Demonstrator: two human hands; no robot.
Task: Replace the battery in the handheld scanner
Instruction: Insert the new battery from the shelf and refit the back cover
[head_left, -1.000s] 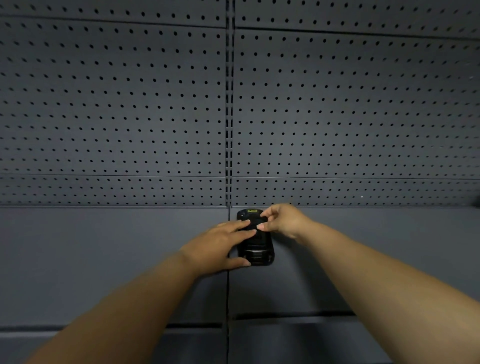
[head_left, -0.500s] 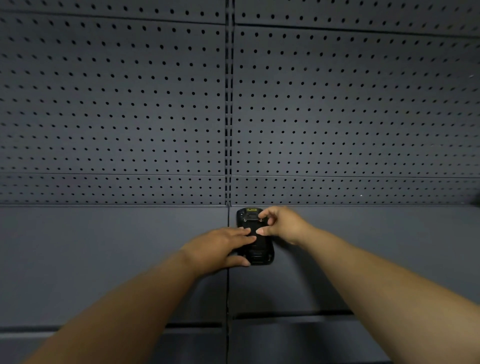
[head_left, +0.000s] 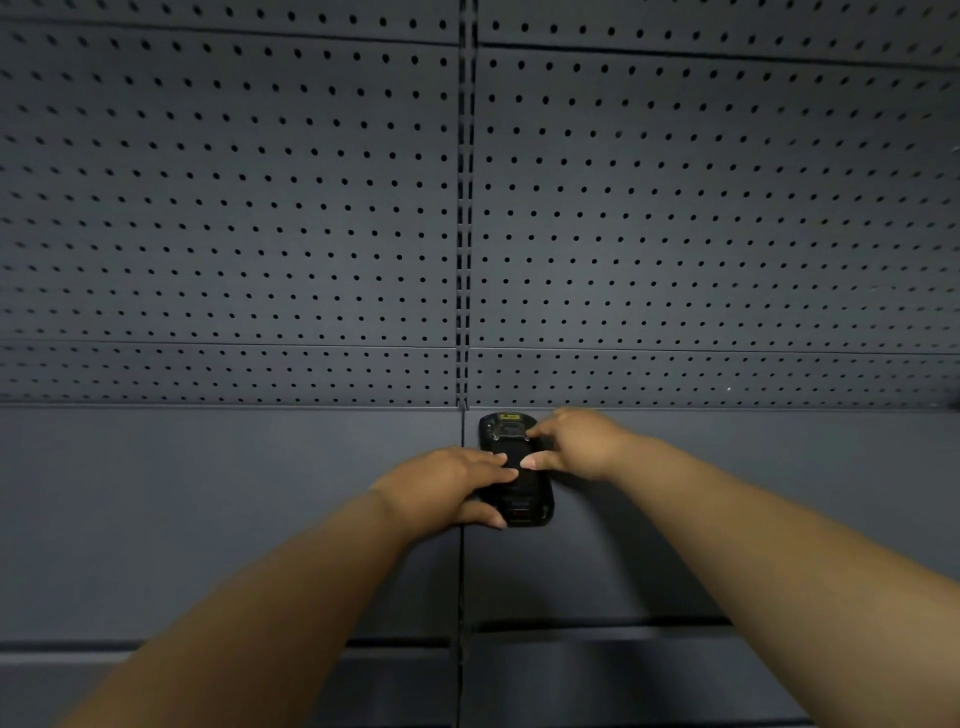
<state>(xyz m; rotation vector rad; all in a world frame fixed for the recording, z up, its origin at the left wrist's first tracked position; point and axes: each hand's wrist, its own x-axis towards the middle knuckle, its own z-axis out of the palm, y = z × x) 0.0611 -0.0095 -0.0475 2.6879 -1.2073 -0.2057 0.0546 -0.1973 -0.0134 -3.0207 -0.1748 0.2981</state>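
Note:
A black handheld scanner (head_left: 519, 499) lies back-up on the grey shelf (head_left: 234, 493), close to the pegboard wall, with a small yellow label at its far end. My left hand (head_left: 447, 486) rests on its left side, fingers across its middle and thumb against its near left edge. My right hand (head_left: 576, 441) comes in from the right, with forefinger and thumb pinched on the scanner's back near its upper middle. The battery itself is not distinguishable on the dark back.
A grey pegboard wall (head_left: 675, 208) rises straight behind the shelf, split by a vertical slotted upright (head_left: 466, 208). A seam (head_left: 461, 571) runs down the shelf just left of the scanner. The shelf's front edge (head_left: 597, 631) lies below my forearms.
My left hand's fingers have slid a little further over the scanner's middle. My right hand's fingertips have shifted slightly on its back. The scanner has stayed in place.

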